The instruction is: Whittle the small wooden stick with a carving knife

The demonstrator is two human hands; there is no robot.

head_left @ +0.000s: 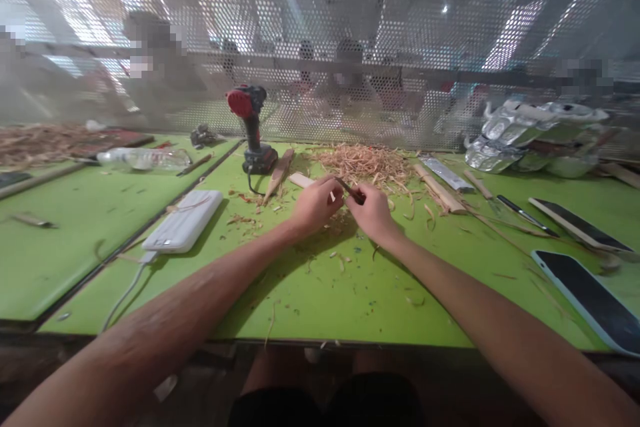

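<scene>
Near the middle of the green table, my left hand has its fingers closed on a pale wooden strip, whose far end sticks out to the upper left. Close by on the right, my right hand is wrapped round a dark, thin tool. The tool slants between the two hands, and its tip reaches the left fingers. Just beyond them lies a heap of curled wood shavings. Smaller shavings are scattered under and around both hands.
A red and black drill stands at the back left, beside a pointed wooden piece. A white power bank with a cable lies left. Wooden strips, a pen, two phones and foil packages lie right.
</scene>
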